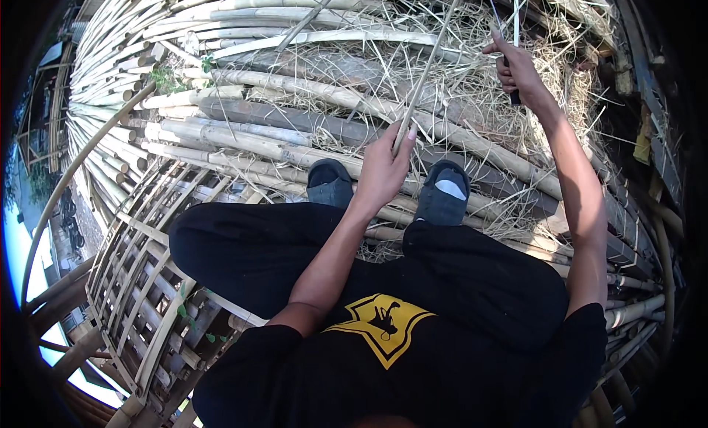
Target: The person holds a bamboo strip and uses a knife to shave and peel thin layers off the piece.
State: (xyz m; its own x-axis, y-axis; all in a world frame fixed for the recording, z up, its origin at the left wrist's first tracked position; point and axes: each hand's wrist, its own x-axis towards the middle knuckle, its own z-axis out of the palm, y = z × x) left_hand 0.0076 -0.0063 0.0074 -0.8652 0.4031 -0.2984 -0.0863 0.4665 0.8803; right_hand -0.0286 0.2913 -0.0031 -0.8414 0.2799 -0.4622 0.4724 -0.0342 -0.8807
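My left hand (383,166) is closed around the lower end of a long, thin bamboo stick (431,63), which slants up and away to the right. My right hand (520,74), at the end of an outstretched arm, grips the dark handle of a knife (516,18). Its narrow bright blade points away from me and runs out of the top of the picture. The stick and the knife are apart. Beneath both hands lie pale bamboo shavings (479,96), scattered over bamboo poles (332,96).
My feet, in dark slides (442,195), rest on the poles. A large stack of cut bamboo (110,133) fills the far left. At the near left is a woven bamboo lattice (147,280). A curved pole (66,184) rises at the left edge; planks (656,125) border the right.
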